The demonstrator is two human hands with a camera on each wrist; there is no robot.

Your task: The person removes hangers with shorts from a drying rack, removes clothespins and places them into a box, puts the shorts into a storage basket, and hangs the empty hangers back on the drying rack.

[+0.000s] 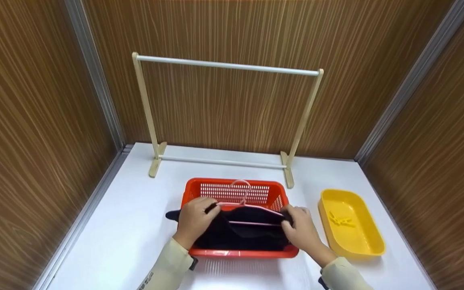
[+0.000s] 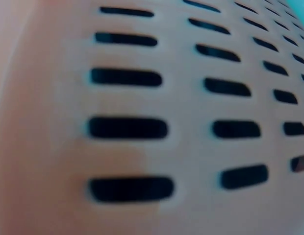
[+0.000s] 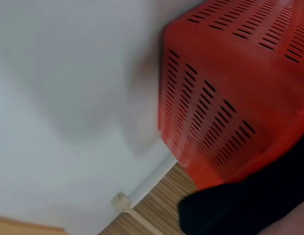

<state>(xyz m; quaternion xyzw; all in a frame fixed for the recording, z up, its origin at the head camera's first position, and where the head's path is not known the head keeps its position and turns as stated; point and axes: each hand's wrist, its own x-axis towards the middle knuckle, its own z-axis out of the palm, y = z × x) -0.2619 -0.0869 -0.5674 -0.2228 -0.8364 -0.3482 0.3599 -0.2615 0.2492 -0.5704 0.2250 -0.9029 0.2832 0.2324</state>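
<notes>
A black garment (image 1: 252,239) lies in and across the red basket (image 1: 245,253), with a pink clothes hanger (image 1: 232,222) partly inside it. The hanger's hook stands above the cloth, pointing away from me. My left hand (image 1: 196,217) pinches the cloth by the hanger's left shoulder, and a dark flap sticks out past that wrist. At the other shoulder, my right hand (image 1: 301,227) grips the garment's edge at the hanger's end. Slotted basket wall (image 2: 186,127) fills the left wrist view. Dark cloth (image 3: 240,205) appears beside the basket in the right wrist view.
A drying rack (image 1: 228,65) with wooden legs and a pale top rail stands behind the basket. To the right sits a yellow tray (image 1: 328,237) holding yellow clothespins (image 1: 341,220). Wood-patterned panels (image 1: 224,112) enclose the white table (image 1: 107,237) at the back and sides.
</notes>
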